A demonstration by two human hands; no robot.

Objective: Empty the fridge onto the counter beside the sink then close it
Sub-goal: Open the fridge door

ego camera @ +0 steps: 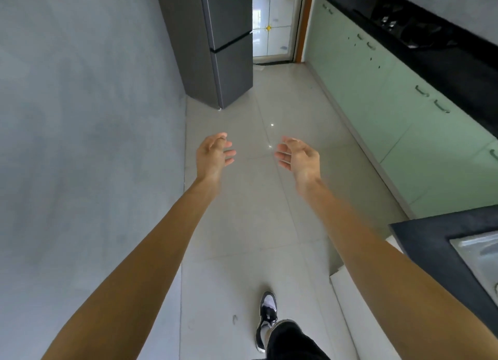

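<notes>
A tall dark grey fridge [215,38] stands against the left wall at the far end of the room, both its doors closed. My left hand [213,154] and my right hand [297,154] are stretched out in front of me over the floor, fingers apart, palms facing each other, holding nothing. They are well short of the fridge. A steel sink [482,257] is set in a black counter [420,238] at the near right.
Pale green cabinets [377,90] with a black worktop [442,55] and a hob run along the right side. A glass door [272,22] is at the far end. The tiled floor [256,211] forms a corridor between wall and cabinets. My shoe [266,314] is below.
</notes>
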